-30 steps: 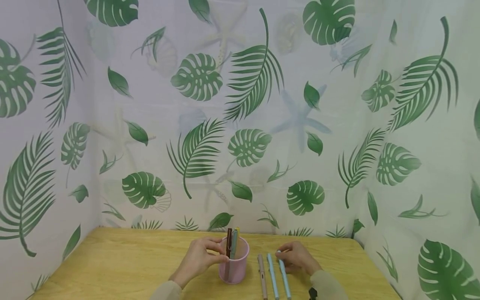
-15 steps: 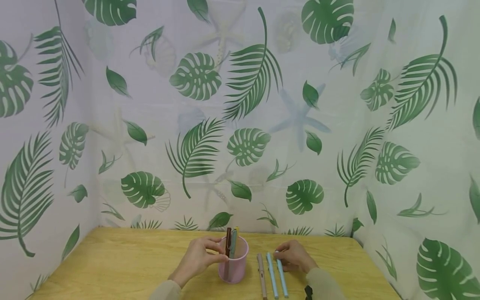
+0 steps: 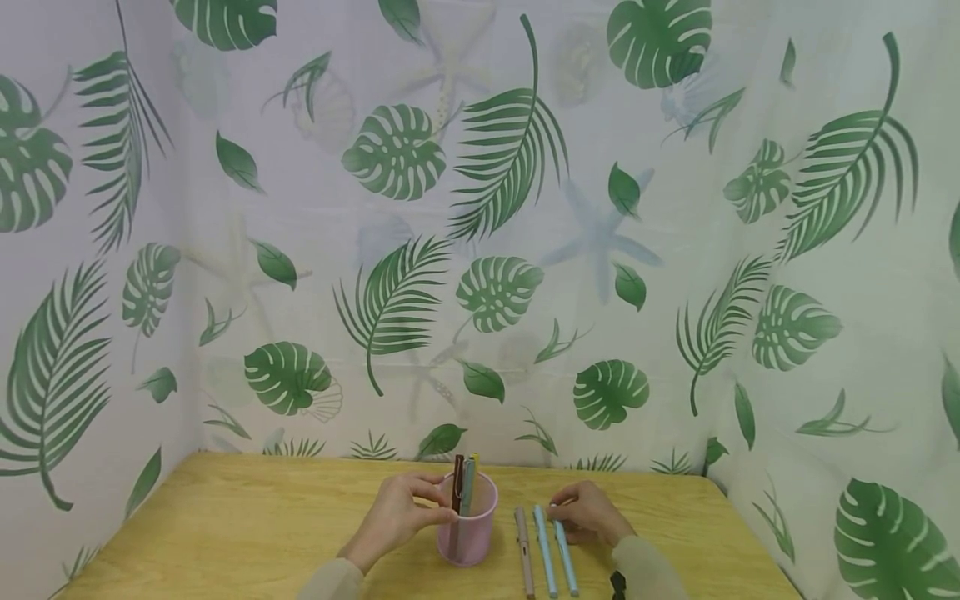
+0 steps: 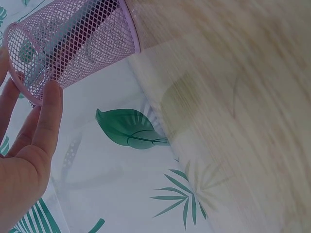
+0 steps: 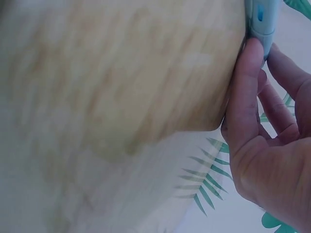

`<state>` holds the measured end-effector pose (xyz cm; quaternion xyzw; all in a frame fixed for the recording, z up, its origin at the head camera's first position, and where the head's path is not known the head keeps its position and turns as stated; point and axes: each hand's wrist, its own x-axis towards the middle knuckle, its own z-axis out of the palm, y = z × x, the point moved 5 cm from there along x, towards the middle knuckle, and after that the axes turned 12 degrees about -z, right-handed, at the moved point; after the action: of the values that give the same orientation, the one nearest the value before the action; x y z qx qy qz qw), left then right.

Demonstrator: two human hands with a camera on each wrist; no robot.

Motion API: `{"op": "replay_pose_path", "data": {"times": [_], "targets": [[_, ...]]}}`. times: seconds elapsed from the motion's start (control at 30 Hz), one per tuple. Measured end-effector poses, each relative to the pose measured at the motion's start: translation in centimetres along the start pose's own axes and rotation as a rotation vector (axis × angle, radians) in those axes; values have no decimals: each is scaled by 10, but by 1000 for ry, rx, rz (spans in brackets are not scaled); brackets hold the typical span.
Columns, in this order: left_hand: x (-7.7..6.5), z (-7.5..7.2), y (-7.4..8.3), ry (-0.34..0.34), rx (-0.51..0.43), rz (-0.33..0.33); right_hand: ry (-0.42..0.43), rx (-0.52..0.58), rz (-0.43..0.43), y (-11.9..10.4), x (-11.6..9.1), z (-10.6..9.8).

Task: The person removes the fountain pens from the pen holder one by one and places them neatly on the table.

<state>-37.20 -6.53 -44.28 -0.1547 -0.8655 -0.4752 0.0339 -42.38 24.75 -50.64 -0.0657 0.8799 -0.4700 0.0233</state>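
The left hand [image 3: 402, 514] grips the pink cup [image 3: 474, 544] by its rim while the right hand [image 3: 590, 510] pinches the rightmost pen [image 3: 566, 560].

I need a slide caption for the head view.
Left hand holds a pink cup of pens; right hand pinches a blue pen.

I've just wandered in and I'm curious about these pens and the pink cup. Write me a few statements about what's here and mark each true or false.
1. The left hand holds the pink mesh cup near its rim. True.
2. The cup lies on its side. False: it stands upright on the table.
3. A dark brown pen stands in the cup. True.
4. The right hand touches nothing. False: the right hand pinches the rightmost light blue pen.
5. Three pens lie side by side on the table. True.
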Motion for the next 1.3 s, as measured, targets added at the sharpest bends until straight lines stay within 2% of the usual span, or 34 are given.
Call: {"op": "replay_pose_path", "data": {"times": [0.57, 0.87, 1.07, 1.3], "targets": [[-1, -1, 4, 2, 4, -13, 47, 104, 40, 8, 0, -9], [-1, -2, 3, 10, -2, -6, 24, 160, -120, -15, -3, -9], [-1, -1, 3, 11, 14, -14, -8, 203, -127, -25, -6, 0], [-1, 0, 2, 10, 4, -4, -26, 256, -182, -37, -6, 9]]}}
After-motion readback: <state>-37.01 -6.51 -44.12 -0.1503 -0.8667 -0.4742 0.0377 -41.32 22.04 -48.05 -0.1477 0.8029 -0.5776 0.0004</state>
